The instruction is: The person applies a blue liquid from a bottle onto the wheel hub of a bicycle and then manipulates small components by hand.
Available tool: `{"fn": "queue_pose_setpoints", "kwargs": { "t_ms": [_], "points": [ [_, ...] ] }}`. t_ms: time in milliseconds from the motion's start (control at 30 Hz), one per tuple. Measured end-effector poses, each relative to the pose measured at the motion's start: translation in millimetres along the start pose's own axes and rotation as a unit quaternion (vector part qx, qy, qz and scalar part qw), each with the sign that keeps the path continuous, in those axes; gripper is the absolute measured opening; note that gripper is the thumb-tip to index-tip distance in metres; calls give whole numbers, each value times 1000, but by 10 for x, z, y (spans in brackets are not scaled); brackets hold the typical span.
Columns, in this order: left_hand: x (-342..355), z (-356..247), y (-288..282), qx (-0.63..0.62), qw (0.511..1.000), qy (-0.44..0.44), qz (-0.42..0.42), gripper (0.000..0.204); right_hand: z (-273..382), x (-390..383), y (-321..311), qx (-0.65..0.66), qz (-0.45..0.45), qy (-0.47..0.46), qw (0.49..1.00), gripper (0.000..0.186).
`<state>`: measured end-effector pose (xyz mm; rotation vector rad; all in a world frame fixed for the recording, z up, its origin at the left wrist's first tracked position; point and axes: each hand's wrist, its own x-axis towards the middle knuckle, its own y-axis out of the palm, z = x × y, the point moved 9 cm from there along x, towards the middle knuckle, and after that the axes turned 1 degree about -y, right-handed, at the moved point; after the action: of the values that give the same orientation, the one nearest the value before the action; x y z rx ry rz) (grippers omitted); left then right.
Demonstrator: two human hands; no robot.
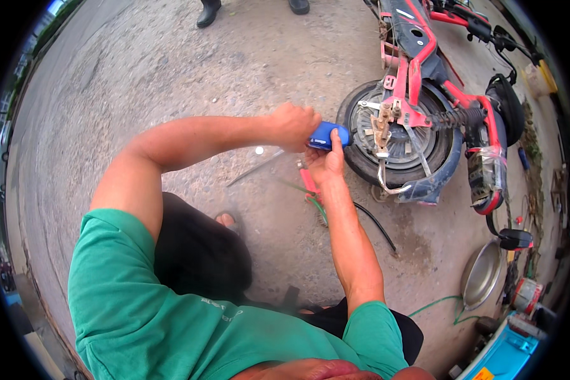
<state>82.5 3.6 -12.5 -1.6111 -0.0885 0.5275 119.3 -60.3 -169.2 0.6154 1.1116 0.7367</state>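
Observation:
Both of my hands are on a small blue object with a rounded end; its exact kind does not show. My left hand is closed at its left end, the fingers partly hidden. From below, my right hand grips it, thumb along its front. Just right of them is the wheel of a red-and-black two-wheeled vehicle, lying on its side. A thin metal rod slants below my left hand; whether it touches the hand I cannot tell. Beneath my right hand lies a red-handled tool with a green part.
A black hose lies on the concrete right of my right forearm. Further right are a metal bowl, a green hose and a blue box. Another person's dark boots stand at the far edge.

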Motion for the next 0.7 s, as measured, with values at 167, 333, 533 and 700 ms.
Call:
{"fn": "queue_pose_setpoints", "kwargs": {
  "t_ms": [167,333,533,700],
  "points": [
    [88,92,66,-64,995,-14,76,52,9,-114,55,-34,-14,17,999,65],
    [81,111,23,-93,993,-14,73,52,27,-139,68,-52,0,15,999,70],
    [105,141,41,-98,994,-6,55,38,20,-184,45,-92,38,33,994,70],
    [171,171,88,-100,994,0,41,29,68,-197,-83,-114,43,25,992,67]
  ]
}}
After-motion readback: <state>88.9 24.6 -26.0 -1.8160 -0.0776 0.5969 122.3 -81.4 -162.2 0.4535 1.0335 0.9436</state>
